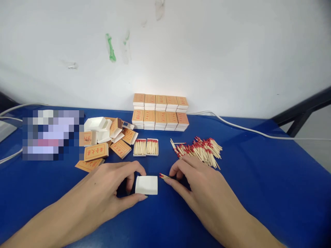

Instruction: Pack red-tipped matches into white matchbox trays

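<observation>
Got ten matchbox stacks [160,117], two filled trays [152,155], one match pile [203,151], messy boxes [96,151] around. Gripping one white tray [146,185], left hand [113,182]; pinching a few matches [162,176], right hand [199,179].

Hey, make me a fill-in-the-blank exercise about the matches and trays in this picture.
1. The left hand is at a tray coloured ____.
2. The hand pinching a few matches is the ____ one.
3. The open trays of matches lying side by side number ____.
4. The heads of the loose match pile are coloured ____.

Missing words: white; right; two; red.
</observation>
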A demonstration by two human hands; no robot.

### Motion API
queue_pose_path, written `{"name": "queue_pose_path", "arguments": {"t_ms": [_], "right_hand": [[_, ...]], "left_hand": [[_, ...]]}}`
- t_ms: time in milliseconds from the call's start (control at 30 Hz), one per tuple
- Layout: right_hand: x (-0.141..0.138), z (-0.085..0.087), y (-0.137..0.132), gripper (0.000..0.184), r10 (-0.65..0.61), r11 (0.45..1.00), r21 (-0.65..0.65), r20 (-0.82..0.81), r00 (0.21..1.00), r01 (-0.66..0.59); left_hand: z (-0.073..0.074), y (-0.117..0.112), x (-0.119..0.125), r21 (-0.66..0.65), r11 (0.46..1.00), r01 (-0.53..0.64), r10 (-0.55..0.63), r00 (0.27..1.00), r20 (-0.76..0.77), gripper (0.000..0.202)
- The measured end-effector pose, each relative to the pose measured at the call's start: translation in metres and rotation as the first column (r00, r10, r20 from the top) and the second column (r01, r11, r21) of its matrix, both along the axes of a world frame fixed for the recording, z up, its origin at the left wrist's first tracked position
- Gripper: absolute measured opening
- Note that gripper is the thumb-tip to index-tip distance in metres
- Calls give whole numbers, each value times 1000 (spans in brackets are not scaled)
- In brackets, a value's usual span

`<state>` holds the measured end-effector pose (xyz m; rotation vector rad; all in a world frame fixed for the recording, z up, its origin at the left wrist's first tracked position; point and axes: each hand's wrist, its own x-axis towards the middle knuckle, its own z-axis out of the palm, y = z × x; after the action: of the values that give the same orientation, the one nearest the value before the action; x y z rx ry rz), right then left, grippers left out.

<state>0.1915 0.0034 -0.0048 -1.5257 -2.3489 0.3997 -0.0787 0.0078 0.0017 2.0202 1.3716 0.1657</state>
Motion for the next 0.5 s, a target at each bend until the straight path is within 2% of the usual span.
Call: {"name": "queue_pose_path", "arguments": {"t_ms": [267,367,500], "right_hand": [[-16,-13,-6,22,-157,957,253,34,987,143],[-14,-9,-5,20,-169,948,281,46,984,150],[3,5,-2,12,-122,965,243,72,990,101]], "left_hand": [[-6,-2,-4,18,1000,6,-6,1000,-12,21],[-9,-2,-5,44,999,26,-25,1000,-14,21],[-8,-1,-4,55,998,20,-20,1000,1,18]]}}
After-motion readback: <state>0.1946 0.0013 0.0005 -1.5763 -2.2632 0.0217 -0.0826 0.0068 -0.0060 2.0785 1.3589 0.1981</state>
